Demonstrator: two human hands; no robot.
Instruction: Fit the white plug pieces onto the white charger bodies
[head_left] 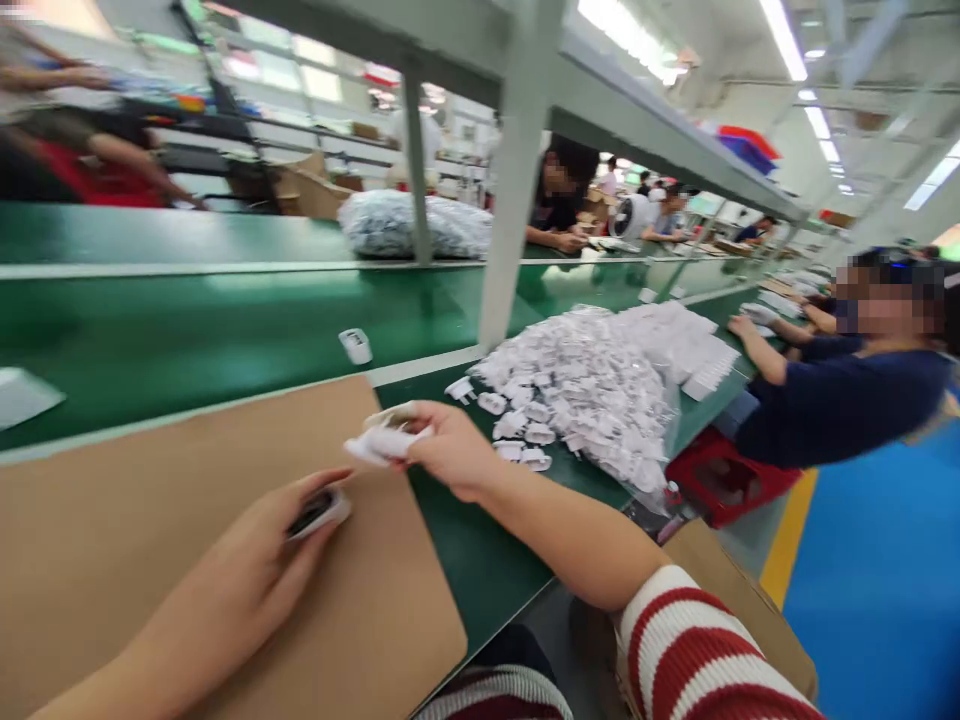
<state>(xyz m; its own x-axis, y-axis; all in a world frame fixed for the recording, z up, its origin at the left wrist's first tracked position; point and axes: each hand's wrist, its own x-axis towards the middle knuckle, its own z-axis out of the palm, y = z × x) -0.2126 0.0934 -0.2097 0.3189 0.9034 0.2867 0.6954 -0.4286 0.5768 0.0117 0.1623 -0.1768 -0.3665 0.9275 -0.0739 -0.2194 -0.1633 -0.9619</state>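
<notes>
Over the brown cardboard sheet (225,470), my left hand (277,555) is closed round a small white part with a dark inside (321,512). My right hand (442,450) pinches white pieces (382,443) above the sheet's right edge; blur hides their exact shape and number. A large heap of small white plastic parts (592,380) lies on the green table to the right of my right hand, partly in a clear bag. Several loose white parts (523,455) sit at the near edge of the heap.
A grey post (514,190) rises behind the sheet under a long shelf. One white piece (355,346) lies on the green belt (187,330). A filled clear bag (390,225) rests beyond it. A person in dark blue (847,400) sits at the right, near a red stool (731,480).
</notes>
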